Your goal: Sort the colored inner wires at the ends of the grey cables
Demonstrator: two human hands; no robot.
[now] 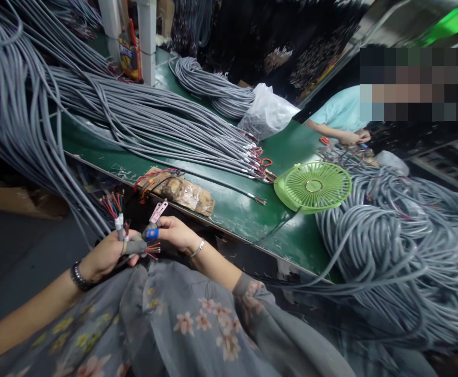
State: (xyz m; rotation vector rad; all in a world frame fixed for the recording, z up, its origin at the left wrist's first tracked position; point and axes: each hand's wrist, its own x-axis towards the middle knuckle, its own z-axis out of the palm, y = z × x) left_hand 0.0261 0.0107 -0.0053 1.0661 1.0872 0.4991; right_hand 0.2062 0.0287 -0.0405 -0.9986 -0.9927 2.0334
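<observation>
Low in the head view, left of centre, my left hand (109,254) is closed round grey cables (119,225) whose ends fan out in thin coloured wires (113,203). More wire ends (153,250) stick out to the right of its fingers. My right hand (177,234) is beside it, fingers pinched on a small pink tool (158,210) with two prongs pointing up. Grey coverings are on some fingers, and a blue band (152,233) is round one fingertip of the right hand. The fingertips of both hands nearly meet.
Long grey cables (154,115) lie across the green table (229,209). On it are a taped block (185,192), a green fan (313,187) and a plastic bag (268,112). A large cable heap (401,251) fills the right. Another person (341,110) works behind it.
</observation>
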